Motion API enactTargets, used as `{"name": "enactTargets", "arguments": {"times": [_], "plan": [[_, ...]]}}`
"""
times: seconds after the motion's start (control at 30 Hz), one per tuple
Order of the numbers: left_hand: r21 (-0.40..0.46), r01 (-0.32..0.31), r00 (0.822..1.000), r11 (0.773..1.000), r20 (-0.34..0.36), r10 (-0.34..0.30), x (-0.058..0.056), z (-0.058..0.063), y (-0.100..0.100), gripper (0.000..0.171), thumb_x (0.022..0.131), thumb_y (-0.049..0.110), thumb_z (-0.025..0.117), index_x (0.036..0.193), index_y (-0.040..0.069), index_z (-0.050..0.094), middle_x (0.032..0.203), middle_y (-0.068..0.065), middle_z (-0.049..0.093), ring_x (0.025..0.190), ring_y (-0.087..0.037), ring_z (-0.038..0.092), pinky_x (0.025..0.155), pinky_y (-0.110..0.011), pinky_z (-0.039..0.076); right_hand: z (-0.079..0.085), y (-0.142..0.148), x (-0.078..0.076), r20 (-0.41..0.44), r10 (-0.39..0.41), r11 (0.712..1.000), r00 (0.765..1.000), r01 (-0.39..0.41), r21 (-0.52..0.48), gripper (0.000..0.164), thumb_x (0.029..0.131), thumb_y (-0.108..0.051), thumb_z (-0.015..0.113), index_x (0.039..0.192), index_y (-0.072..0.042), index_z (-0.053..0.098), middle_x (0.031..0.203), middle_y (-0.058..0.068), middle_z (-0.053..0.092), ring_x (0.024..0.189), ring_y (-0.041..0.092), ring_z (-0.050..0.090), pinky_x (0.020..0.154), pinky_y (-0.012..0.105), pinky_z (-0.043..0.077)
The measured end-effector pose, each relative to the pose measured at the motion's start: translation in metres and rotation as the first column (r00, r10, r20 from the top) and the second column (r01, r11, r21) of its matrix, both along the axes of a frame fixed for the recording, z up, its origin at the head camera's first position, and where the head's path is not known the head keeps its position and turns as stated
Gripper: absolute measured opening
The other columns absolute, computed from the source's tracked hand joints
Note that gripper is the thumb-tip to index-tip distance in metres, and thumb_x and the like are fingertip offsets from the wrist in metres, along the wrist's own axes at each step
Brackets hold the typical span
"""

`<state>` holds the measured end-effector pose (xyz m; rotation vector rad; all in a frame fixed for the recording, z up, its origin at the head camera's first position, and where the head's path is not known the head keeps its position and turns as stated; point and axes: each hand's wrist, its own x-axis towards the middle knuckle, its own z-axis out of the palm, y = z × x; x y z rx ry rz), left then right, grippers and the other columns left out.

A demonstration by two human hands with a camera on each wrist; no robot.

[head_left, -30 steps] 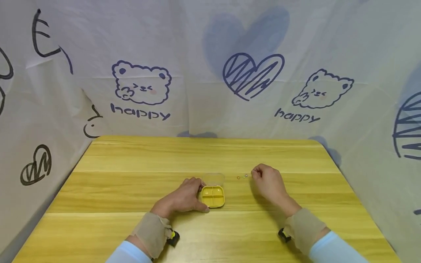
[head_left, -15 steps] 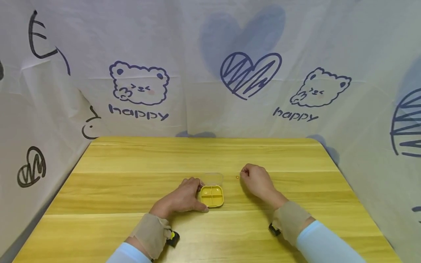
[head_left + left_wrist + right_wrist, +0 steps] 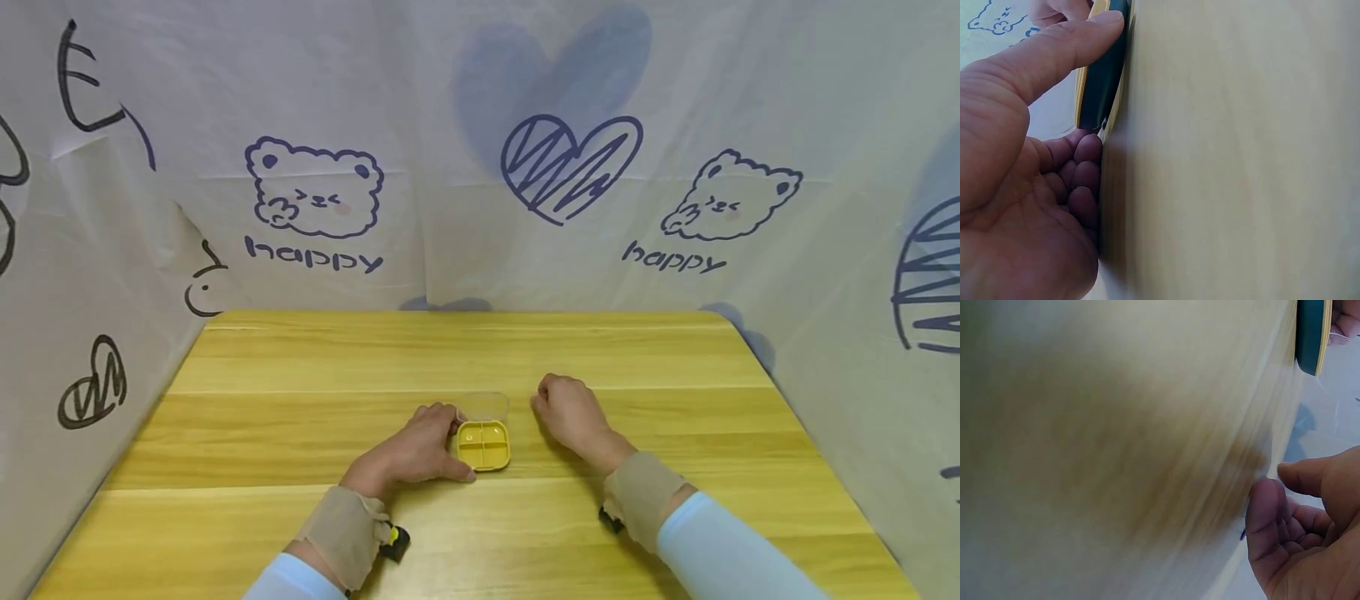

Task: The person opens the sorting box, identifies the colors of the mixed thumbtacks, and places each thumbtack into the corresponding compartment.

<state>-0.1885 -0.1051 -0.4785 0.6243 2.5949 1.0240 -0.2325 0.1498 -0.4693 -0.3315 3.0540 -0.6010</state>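
A small yellow pill box with several compartments sits on the table, its clear lid raised at the back. Tiny pale items show in its two rear compartments. My left hand grips the box from the left, thumb along the front side and fingers behind. In the left wrist view the thumb lies over the box's dark-looking side. To the right of the box, my right hand is down at the table with fingers curled, thumb and index tips close together. Whether they pinch a tiny item I cannot tell.
The wood-patterned table reaches back to a white cloth wall with drawn bears and hearts. Similar cloth hangs at both sides. A strap with a black device is on the left wrist, and another on the right.
My right hand has slid left toward the box. The tiny items that lay beside its fingertips, an orange ring-like one last, are out of sight. My left hand and the box stay in place.
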Motion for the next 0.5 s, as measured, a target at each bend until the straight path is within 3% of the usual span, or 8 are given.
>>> {"name": "enactTargets", "arguments": {"times": [0.2, 0.5], "plan": [[0.002, -0.007, 1.000, 1.000, -0.007, 0.007, 0.0004, 0.0002, 0.0004, 0.068, 0.065, 0.038, 0.085, 0.117, 0.007, 0.053, 0.107, -0.004, 0.054, 0.098, -0.022, 0.042, 0.091, -0.042, 0.038, -0.0006, -0.0013, -0.0017, 0.015, 0.011, 0.999, 1.000, -0.012, 0.036, 0.012, 0.093, -0.019, 0.061, 0.096, -0.009, 0.066, 0.089, 0.006, 0.069, 0.079, 0.020, 0.062, 0.069, 0.039, 0.053], [0.010, 0.000, 1.000, 1.000, -0.004, 0.000, -0.0004, -0.0006, 0.0004, 0.069, 0.065, 0.039, 0.085, 0.116, 0.007, 0.053, 0.105, -0.003, 0.053, 0.097, -0.022, 0.042, 0.090, -0.042, 0.038, 0.0005, -0.0022, -0.0021, -0.003, 0.014, 0.998, 1.000, -0.013, 0.056, 0.009, 0.093, -0.016, 0.059, 0.089, -0.011, 0.065, 0.081, 0.003, 0.067, 0.070, 0.018, 0.060, 0.063, 0.036, 0.052]]}}
